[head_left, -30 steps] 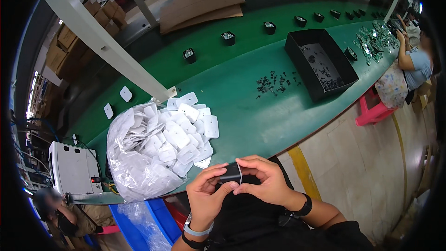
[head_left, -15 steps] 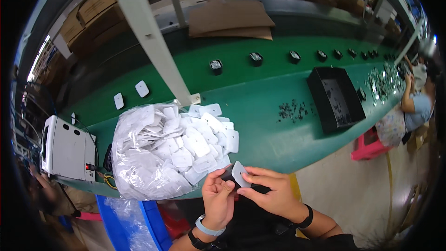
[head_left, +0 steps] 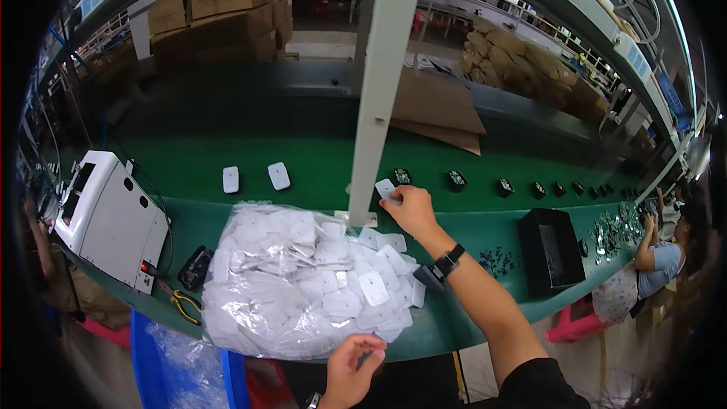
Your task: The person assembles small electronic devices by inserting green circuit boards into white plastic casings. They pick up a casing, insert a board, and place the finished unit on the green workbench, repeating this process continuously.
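Note:
My right hand [head_left: 413, 210] reaches over to the green belt, left of a row of open black casings, and its fingers are closed on a white rounded plate [head_left: 385, 188]. Whether a black casing sits beneath that plate cannot be made out. Low at the bench's front edge, my left hand [head_left: 354, 369] has loosely curled fingers with the thumb apart, and nothing shows in it. Just beyond it lies a clear plastic bag [head_left: 257, 310] full of white plates, several of them spilling out on the right [head_left: 372, 288].
A cream post [head_left: 379, 83] rises beside my right hand. Further right are small black parts [head_left: 496, 261], a black box [head_left: 553, 250] and a seated co-worker [head_left: 657, 246]. Two white-topped pieces [head_left: 279, 176] lie on the belt. A white machine [head_left: 113, 220] stands left, near yellow-handled pliers [head_left: 182, 304].
My hands have separated. The right one has carried the white plate forward to the belt, while the left has let go and stayed near the bench edge. The view has shifted.

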### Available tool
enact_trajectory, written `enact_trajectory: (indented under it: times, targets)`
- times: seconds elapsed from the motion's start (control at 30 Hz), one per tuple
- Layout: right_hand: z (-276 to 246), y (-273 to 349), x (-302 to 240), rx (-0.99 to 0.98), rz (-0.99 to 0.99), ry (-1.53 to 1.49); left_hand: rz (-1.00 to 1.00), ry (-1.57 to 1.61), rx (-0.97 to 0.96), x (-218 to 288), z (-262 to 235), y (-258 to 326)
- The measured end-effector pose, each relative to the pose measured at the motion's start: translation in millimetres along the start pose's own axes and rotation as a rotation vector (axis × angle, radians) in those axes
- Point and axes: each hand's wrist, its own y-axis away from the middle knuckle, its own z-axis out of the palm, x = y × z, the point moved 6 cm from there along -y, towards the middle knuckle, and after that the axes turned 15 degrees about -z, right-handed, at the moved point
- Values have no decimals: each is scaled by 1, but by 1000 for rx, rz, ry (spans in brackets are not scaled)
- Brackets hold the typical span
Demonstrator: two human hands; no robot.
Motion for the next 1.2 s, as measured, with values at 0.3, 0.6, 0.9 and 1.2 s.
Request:
enact_trajectory:
  times: [0.3,0.6,0.9,1.2]
  targets:
    - [70,-36,31,-180,-148,41,-75,129,-12,7,-28,12]
    - [-81,-5,-32,1,-30,-209,466,-1144,279,76,26,-17]
    - [-210,173,2,-82,183,-41,332,-1765,269,78,16,-54]
    - [-197,231,36,-34,69,121,562,-1567,480,90,27,-46]
